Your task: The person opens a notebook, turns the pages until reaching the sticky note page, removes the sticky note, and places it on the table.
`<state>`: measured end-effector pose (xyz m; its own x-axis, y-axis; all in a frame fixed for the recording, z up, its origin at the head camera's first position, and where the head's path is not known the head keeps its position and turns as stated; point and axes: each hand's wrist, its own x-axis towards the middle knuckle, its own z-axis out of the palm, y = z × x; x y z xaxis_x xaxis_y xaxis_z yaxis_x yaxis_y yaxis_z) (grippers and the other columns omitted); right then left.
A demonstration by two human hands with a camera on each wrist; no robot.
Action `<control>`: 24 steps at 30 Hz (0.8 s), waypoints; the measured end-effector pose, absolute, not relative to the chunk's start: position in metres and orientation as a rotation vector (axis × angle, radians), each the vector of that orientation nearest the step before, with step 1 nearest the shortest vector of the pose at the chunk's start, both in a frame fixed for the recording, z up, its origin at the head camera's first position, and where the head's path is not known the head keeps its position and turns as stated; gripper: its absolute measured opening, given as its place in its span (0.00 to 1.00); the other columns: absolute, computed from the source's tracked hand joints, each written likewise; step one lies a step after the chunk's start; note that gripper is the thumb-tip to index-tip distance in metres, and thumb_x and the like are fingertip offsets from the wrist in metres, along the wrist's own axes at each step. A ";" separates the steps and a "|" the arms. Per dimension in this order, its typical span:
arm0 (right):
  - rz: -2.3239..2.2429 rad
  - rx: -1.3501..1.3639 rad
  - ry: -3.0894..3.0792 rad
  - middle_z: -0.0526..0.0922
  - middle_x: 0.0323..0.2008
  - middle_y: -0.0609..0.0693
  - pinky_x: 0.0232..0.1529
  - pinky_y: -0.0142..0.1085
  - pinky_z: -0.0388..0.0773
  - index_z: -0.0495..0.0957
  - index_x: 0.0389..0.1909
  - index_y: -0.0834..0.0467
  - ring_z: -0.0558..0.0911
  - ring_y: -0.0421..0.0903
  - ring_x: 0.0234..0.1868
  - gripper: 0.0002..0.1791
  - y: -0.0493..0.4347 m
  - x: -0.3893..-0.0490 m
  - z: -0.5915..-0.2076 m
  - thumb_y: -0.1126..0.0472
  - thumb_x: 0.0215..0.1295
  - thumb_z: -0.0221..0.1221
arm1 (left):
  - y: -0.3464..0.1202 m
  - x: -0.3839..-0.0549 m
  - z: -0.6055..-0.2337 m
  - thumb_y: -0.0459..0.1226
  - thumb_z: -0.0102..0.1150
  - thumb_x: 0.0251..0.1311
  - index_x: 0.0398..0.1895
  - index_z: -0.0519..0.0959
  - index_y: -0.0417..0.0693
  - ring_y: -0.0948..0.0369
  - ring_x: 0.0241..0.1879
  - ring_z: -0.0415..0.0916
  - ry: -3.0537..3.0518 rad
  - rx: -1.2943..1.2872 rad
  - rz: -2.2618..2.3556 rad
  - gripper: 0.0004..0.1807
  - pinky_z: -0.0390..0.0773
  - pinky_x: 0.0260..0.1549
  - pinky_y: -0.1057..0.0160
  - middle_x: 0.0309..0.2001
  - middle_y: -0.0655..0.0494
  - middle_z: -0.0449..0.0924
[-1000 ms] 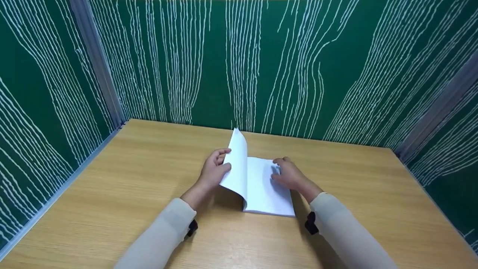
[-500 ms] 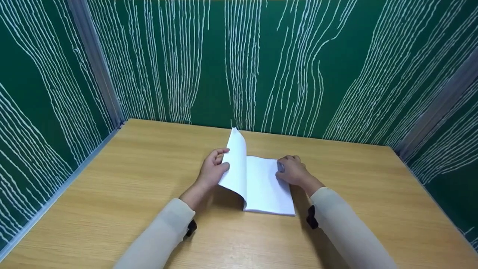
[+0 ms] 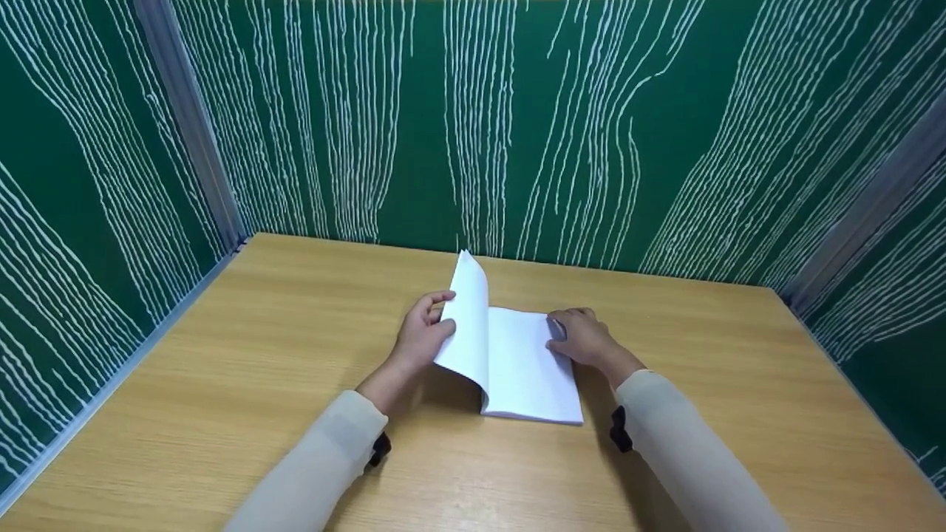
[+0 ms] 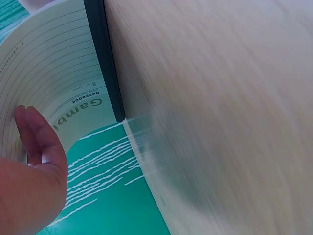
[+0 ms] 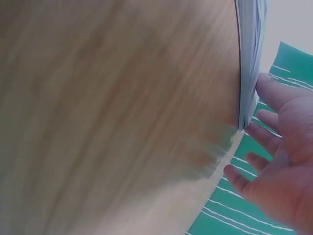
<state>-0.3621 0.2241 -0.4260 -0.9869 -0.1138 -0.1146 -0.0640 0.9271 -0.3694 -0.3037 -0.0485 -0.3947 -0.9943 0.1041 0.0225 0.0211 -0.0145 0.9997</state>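
Observation:
In the head view a notebook (image 3: 528, 377) with white pages lies spread on the table, its right-hand block flat. My left hand (image 3: 423, 334) holds a raised, curving sheaf of leaves (image 3: 469, 318), thumb on the near face and fingers along the outer edge. The left wrist view shows the lined back of this sheaf, printed "NOTEBOOK", beside a dark spine strip (image 4: 105, 58); the left hand (image 4: 41, 142) is behind it. My right hand (image 3: 584, 336) grips the block's far right edge. In the right wrist view its thumb presses the page edges (image 5: 250, 58), with the other fingers bent near the corner.
The wooden table (image 3: 295, 310) runs back to a green wall (image 3: 421, 148) with white wavy lines. Green panels and grey posts (image 3: 199, 125) stand at both sides. A black band (image 3: 379, 449) shows at each wrist.
My right hand has shifted slightly right, from over the page to the block's right edge. My left hand and the raised leaves have stayed nearly still.

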 end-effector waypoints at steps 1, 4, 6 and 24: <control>-0.558 -0.140 2.951 0.60 0.61 0.55 0.58 0.57 0.51 0.61 0.61 0.48 0.53 0.57 0.63 0.31 0.224 -0.362 -0.426 0.51 0.54 0.57 | -0.048 -0.304 -0.395 0.33 0.47 0.53 0.53 0.66 0.58 0.57 0.41 0.77 2.160 0.141 2.197 0.22 0.76 0.38 0.60 0.47 0.51 0.76; -0.527 -0.177 2.981 0.63 0.60 0.55 0.58 0.57 0.52 0.62 0.60 0.50 0.55 0.57 0.63 0.32 0.224 -0.363 -0.428 0.52 0.53 0.58 | -0.048 -0.303 -0.396 0.32 0.46 0.52 0.53 0.65 0.55 0.56 0.40 0.77 2.168 0.187 2.205 0.23 0.76 0.36 0.60 0.47 0.49 0.76; -0.529 -0.208 2.998 0.65 0.58 0.55 0.58 0.57 0.52 0.62 0.60 0.51 0.55 0.57 0.62 0.31 0.224 -0.363 -0.429 0.53 0.53 0.58 | -0.048 -0.303 -0.397 0.32 0.46 0.52 0.53 0.65 0.54 0.56 0.40 0.77 2.167 0.203 2.212 0.23 0.76 0.35 0.61 0.46 0.49 0.76; -0.607 -0.191 3.037 0.69 0.53 0.54 0.54 0.51 0.63 0.67 0.56 0.55 0.62 0.53 0.53 0.31 0.221 -0.367 -0.427 0.56 0.49 0.62 | -0.049 -0.304 -0.396 0.32 0.47 0.52 0.53 0.64 0.58 0.56 0.42 0.76 2.112 0.146 2.211 0.23 0.75 0.38 0.59 0.49 0.52 0.74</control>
